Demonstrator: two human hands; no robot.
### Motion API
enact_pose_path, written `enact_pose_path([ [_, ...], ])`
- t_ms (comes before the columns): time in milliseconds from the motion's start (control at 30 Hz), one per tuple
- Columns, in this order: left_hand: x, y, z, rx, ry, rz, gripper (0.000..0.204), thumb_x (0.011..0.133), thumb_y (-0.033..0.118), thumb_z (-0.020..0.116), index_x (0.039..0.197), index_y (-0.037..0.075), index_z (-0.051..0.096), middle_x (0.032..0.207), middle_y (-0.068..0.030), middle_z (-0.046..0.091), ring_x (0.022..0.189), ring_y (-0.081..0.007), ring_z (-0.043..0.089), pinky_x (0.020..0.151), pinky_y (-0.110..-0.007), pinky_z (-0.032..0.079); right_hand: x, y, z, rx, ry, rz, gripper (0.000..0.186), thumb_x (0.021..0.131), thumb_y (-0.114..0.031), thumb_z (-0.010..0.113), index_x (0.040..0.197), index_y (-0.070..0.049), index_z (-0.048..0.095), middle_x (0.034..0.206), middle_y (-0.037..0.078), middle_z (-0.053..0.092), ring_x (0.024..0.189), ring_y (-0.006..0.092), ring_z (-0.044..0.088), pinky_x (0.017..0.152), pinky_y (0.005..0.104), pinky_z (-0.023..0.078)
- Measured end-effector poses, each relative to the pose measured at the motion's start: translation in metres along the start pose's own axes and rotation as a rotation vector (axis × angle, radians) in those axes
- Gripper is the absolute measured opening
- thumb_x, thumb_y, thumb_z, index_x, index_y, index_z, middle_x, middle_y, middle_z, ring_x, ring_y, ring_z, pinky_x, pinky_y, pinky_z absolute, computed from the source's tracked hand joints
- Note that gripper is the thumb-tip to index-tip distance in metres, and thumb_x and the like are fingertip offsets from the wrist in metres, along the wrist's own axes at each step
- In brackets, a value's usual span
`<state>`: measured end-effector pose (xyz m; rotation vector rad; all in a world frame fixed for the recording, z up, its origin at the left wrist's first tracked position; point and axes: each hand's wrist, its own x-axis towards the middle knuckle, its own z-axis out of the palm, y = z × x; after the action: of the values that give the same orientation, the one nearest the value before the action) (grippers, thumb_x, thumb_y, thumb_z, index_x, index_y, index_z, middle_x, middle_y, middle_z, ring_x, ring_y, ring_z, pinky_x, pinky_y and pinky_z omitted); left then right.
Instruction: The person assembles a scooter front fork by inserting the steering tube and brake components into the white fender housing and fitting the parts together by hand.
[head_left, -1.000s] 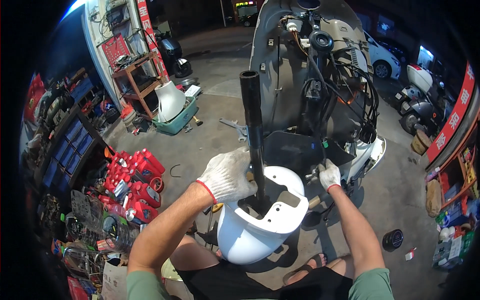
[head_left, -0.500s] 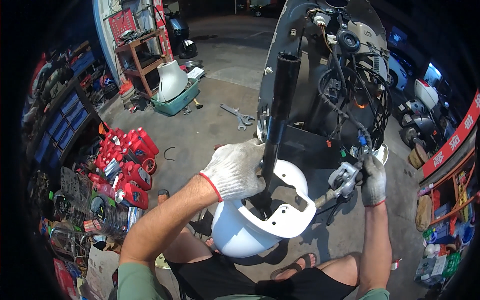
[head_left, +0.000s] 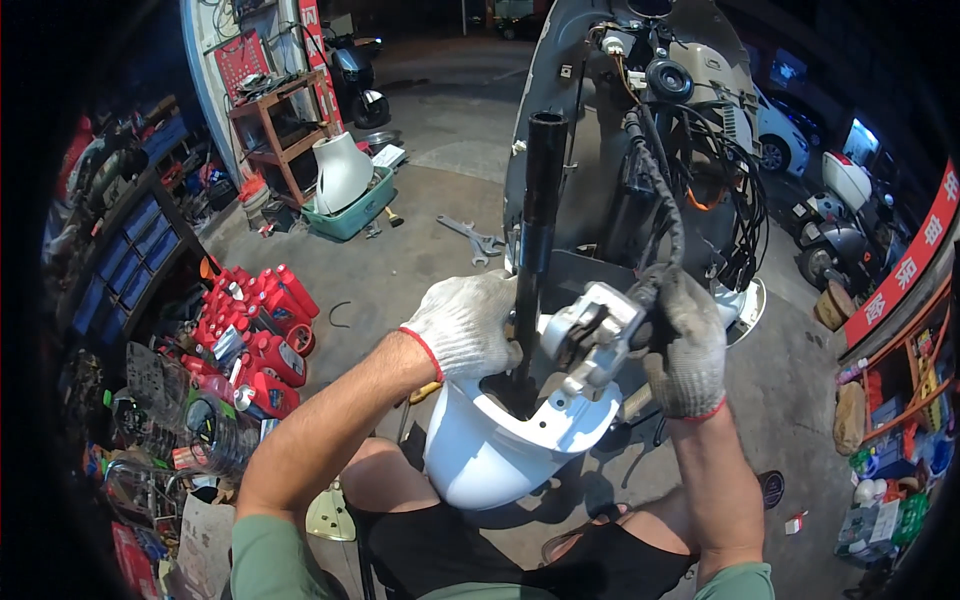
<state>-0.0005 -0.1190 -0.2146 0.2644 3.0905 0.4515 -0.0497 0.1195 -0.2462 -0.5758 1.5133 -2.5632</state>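
The left hand (head_left: 465, 325), in a white knit glove, has its fingers curled closed around the lower part of a black tube (head_left: 541, 200). The tube stands nearly upright out of the opening of a white shell (head_left: 480, 460), which sits in front of the person's knees. The right hand (head_left: 690, 345), also gloved, has its fingers bent closed about the right end of a silver caliper (head_left: 605, 325); the fingertips are partly hidden. The caliper is above the shell's right rim; whether they touch cannot be told. A dark cable (head_left: 672, 215) runs up from the right hand before the stripped scooter (head_left: 615, 150). Two wrenches (head_left: 475, 238) lie on the floor (head_left: 400, 285).
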Motion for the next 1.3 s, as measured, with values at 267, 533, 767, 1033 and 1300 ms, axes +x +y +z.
enact_pose_path([
  [267, 0.009, 0.001, -0.006, 0.069, -0.098, -0.019, 0.049, 0.068, 0.017, 0.077, 0.115, 0.005, 0.069, 0.096, -0.0214, 0.072, 0.090, -0.0387, 0.072, 0.078, -0.044, 0.058, -0.003, 0.029, 0.010, -0.003, -0.065, 0.037, 0.023, 0.108, -0.023, 0.057, 0.108, -0.002, 0.064, 0.093, 0.003, 0.067, 0.082, 0.0104, 0.063, 0.071, 0.0259, 0.053],
  [533, 0.019, -0.007, -0.005, 0.119, -0.194, -0.066, 0.053, 0.068, 0.027, 0.081, 0.116, 0.008, 0.075, 0.091, -0.0205, 0.075, 0.083, -0.0336, 0.074, 0.074, -0.043, 0.059, 0.002, 0.043, -0.005, -0.100, -0.127, -0.019, 0.024, 0.108, -0.025, 0.057, 0.108, -0.001, 0.064, 0.093, 0.005, 0.068, 0.083, 0.0105, 0.064, 0.076, 0.0258, 0.055],
  [767, 0.011, -0.010, -0.004, 0.107, -0.193, -0.059, 0.053, 0.070, 0.031, 0.077, 0.119, 0.012, 0.075, 0.093, -0.0190, 0.075, 0.084, -0.0333, 0.074, 0.075, -0.043, 0.059, -0.008, 0.058, -0.013, -0.012, -0.097, -0.019, 0.022, 0.108, -0.022, 0.058, 0.106, -0.001, 0.064, 0.096, 0.005, 0.068, 0.087, 0.0109, 0.063, 0.083, 0.0275, 0.054],
  [1033, -0.009, 0.001, -0.013, 0.080, -0.182, -0.081, 0.050, 0.072, 0.033, 0.076, 0.115, 0.009, 0.074, 0.093, -0.0198, 0.075, 0.085, -0.0343, 0.074, 0.076, -0.043, 0.059, -0.021, 0.064, -0.007, 0.155, -0.095, 0.009, 0.022, 0.108, -0.021, 0.056, 0.109, -0.001, 0.063, 0.097, 0.004, 0.067, 0.088, 0.0101, 0.062, 0.084, 0.0268, 0.054],
  [1300, -0.017, 0.011, -0.020, 0.172, -0.214, -0.114, 0.055, 0.074, 0.036, 0.075, 0.123, 0.011, 0.073, 0.093, -0.0191, 0.075, 0.083, -0.0329, 0.074, 0.076, -0.041, 0.060, -0.032, 0.056, -0.003, 0.078, -0.030, -0.048, 0.021, 0.109, -0.020, 0.054, 0.110, -0.001, 0.063, 0.098, 0.004, 0.068, 0.088, 0.0106, 0.063, 0.083, 0.0269, 0.055],
])
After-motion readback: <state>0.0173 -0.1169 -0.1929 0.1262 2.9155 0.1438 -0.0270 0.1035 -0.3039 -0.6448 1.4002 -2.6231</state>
